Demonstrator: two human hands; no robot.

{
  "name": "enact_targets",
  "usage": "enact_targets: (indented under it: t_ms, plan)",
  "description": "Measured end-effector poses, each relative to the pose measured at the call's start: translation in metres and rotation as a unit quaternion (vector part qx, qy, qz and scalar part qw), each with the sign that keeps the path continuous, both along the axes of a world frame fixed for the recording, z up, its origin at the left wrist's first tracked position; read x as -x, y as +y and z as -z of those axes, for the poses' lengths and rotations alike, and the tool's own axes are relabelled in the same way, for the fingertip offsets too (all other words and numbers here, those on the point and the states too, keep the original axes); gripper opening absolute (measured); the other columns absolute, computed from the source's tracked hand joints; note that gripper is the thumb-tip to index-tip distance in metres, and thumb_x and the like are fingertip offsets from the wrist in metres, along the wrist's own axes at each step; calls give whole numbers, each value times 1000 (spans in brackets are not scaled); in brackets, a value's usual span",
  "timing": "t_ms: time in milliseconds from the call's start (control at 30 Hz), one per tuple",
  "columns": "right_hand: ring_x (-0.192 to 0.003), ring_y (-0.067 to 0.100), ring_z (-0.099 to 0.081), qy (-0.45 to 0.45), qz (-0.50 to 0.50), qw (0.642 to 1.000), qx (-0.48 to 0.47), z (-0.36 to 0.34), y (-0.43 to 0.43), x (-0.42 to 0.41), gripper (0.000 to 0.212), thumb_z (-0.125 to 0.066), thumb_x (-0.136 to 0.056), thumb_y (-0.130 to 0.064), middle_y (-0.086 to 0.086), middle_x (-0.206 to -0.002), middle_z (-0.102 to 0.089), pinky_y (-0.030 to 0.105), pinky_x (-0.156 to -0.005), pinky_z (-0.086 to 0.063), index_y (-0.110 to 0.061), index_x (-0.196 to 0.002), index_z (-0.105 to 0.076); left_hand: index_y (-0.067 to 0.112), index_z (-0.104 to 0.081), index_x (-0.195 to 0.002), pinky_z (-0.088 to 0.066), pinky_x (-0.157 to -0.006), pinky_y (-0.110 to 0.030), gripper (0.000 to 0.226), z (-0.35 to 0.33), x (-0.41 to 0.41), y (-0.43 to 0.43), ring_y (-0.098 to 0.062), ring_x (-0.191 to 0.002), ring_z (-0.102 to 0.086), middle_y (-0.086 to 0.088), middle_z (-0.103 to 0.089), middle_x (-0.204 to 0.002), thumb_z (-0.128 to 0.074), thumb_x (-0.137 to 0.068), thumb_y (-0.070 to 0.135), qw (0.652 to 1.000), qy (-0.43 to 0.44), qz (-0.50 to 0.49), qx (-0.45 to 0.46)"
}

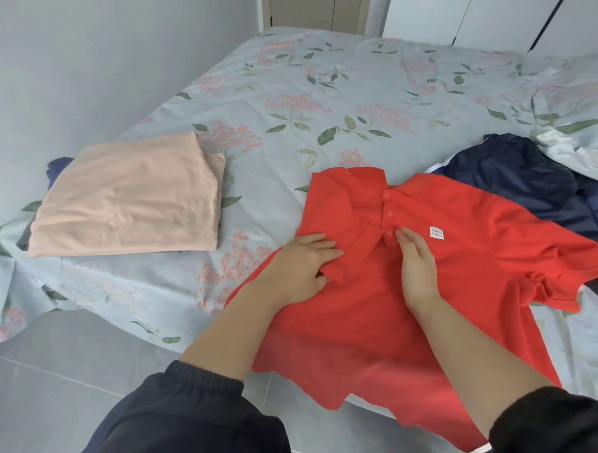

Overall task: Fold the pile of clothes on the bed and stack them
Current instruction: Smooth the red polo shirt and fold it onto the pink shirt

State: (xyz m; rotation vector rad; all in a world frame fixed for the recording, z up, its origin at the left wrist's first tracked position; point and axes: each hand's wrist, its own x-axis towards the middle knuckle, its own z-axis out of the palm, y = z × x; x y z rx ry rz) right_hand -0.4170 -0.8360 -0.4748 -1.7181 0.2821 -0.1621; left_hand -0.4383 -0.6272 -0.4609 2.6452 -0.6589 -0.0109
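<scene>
A red polo shirt (461,254) lies face up on the bed, its hem hanging over the near edge. Its left sleeve is folded inward over the chest. My left hand (299,264) grips the cuff of that folded sleeve. My right hand (416,262) lies flat on the shirt just below the button placket, fingers together. A folded peach garment (131,198) rests on the bed's left corner, on top of a dark blue item (58,166) that barely shows. A crumpled navy garment (519,181) lies behind the shirt at the right.
The bed (330,101) has a pale blue floral sheet. A pillow (586,136) in the same print sits at the far right. Grey floor tiles (61,370) lie below the near edge. A wall runs along the left.
</scene>
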Motion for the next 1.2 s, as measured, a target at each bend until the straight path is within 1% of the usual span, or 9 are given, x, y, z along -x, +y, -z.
enact_targets:
  t_ms: [167,400,500,567,733,833,967,1100,1200]
  plan:
    - [-113,3,-49,38,-21,999,15,-2,-1,-5,38,-51,-95,-18,-1,-132,-54,8,-88,-32,-12,-133,-51,17,-67,-118,-31,-108,-27,37,-5,2,6,-17,-127,-48,0,-60,-130,-60,-83,8,998,-51,-14,47]
    - [-126,29,-40,102,-102,928,344,-15,11,-27,48,-59,-88,-42,12,-133,-44,37,-106,-30,-15,-127,-56,19,-76,-87,-42,-93,-18,20,-16,-2,22,-1,-103,-60,7,-71,-104,-73,-80,37,969,173,-56,166]
    - [-126,30,-35,147,-113,891,414,-20,20,-33,46,-55,-87,-51,8,-134,-38,42,-102,-32,-23,-124,-57,6,-62,-63,-44,-66,-34,48,-19,-9,25,-17,-66,-56,-6,-61,-67,-63,-84,50,975,81,-157,134]
    - [-125,32,-35,162,-109,881,430,-23,24,-35,42,-56,-87,-45,9,-133,-38,43,-100,-33,-21,-121,-58,11,-52,-66,-39,-64,-33,48,-20,-12,29,-23,-72,-55,-5,-55,-70,-53,-89,53,963,21,-259,72]
    - [-73,31,-56,81,-37,955,283,-34,25,-33,23,-59,-81,-20,10,-69,-56,32,-61,-39,-10,-63,-51,9,-60,-97,-40,-79,-33,55,-10,-12,28,-29,-101,-58,-9,-63,-104,-51,-85,62,937,142,-319,-7]
    - [-44,22,-61,142,-41,982,118,-34,23,-28,2,-57,-83,-6,15,-66,-59,33,-50,-56,-5,-81,-56,11,-58,-91,-36,-78,-30,27,-13,-12,32,-27,-101,-56,-8,-62,-107,-56,-87,38,946,144,-288,-16]
    - [-37,15,-61,182,-75,975,98,-33,24,-23,36,-55,-83,6,17,-68,-61,25,-43,-55,-3,-117,-47,-2,-65,-93,-41,-79,-32,25,-22,-16,53,-33,-100,-58,-20,-64,-104,-54,-89,20,942,182,-280,16]
    - [-45,18,-65,216,-119,968,38,-37,27,-23,32,-54,-90,-2,19,-79,-60,26,-47,-56,4,-121,-49,-8,-63,-90,-38,-64,-35,54,-25,-11,63,-34,-90,-59,-17,-65,-90,-55,-91,45,939,222,-260,22]
    - [-42,17,-64,227,-119,966,22,-38,24,-21,20,-50,-93,-2,20,-73,-59,27,-46,-56,7,-110,-53,6,-64,-83,-36,-52,-23,45,-34,-7,72,-20,-69,-53,-8,-57,-75,-66,-81,51,937,296,-184,-9]
